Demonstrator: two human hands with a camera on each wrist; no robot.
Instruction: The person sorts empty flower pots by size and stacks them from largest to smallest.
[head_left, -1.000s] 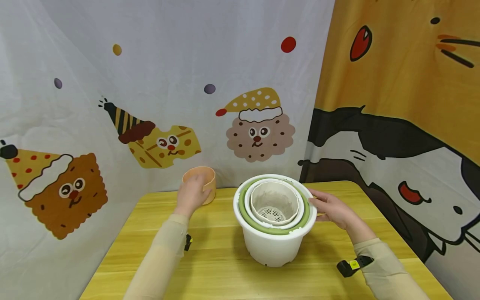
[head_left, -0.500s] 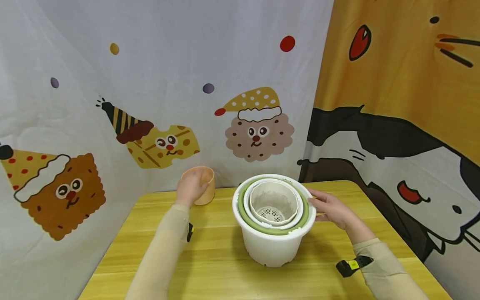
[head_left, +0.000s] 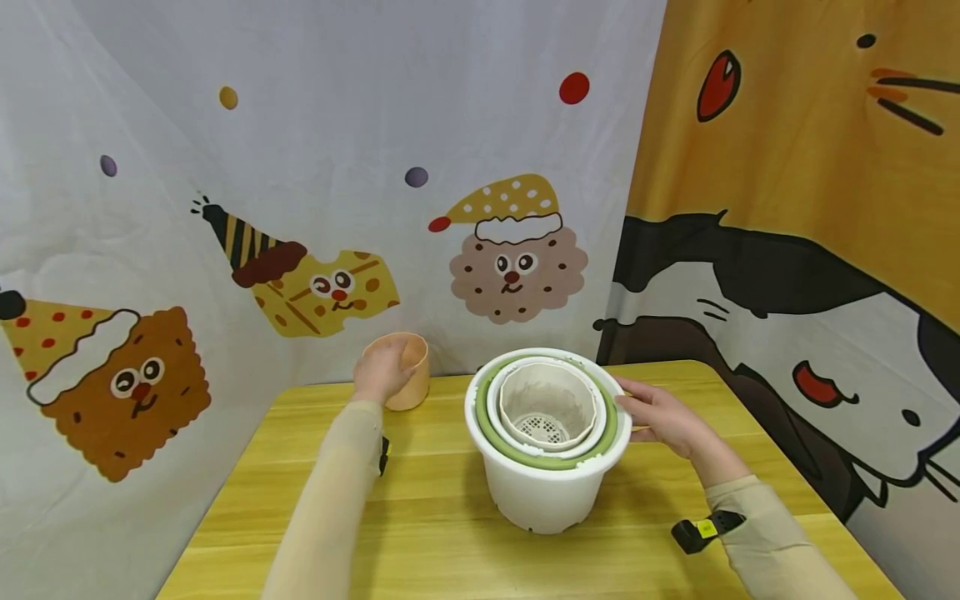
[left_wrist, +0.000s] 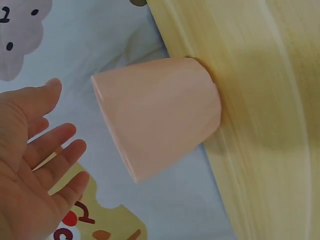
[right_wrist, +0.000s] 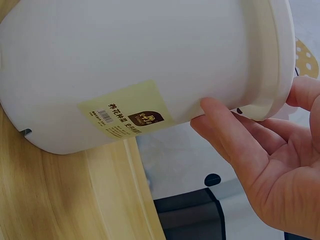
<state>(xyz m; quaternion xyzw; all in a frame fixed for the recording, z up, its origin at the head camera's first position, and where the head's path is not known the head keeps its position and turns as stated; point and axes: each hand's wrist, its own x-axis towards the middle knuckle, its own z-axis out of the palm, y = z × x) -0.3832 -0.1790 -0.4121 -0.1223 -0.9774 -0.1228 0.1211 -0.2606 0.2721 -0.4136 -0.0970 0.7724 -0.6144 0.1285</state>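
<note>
A small peach flower pot [head_left: 411,390] stands upright at the table's back edge. My left hand [head_left: 381,371] hovers over its near side; in the left wrist view the fingers [left_wrist: 70,157] are spread and relaxed, with a gap between them and the pot's rim. Toward the table's middle stands a large white flower pot [head_left: 540,496]. Nested inside it are a green pot [head_left: 484,417], a smaller white one and an off-white pot [head_left: 551,392] with a perforated bottom. My right hand [head_left: 667,421] grips the large pot's right rim, fingers against the outer wall.
The wooden table [head_left: 427,517] runs back to a white curtain [head_left: 315,125] printed with cartoon biscuits and cheese. An orange curtain [head_left: 810,167] with a cartoon cat hangs at the right. A yellow-green label [right_wrist: 127,112] is stuck on the large pot's wall.
My left forearm has swung slightly to the right, while the left hand stays beside the peach pot. The right hand and the nested pots have not moved.
</note>
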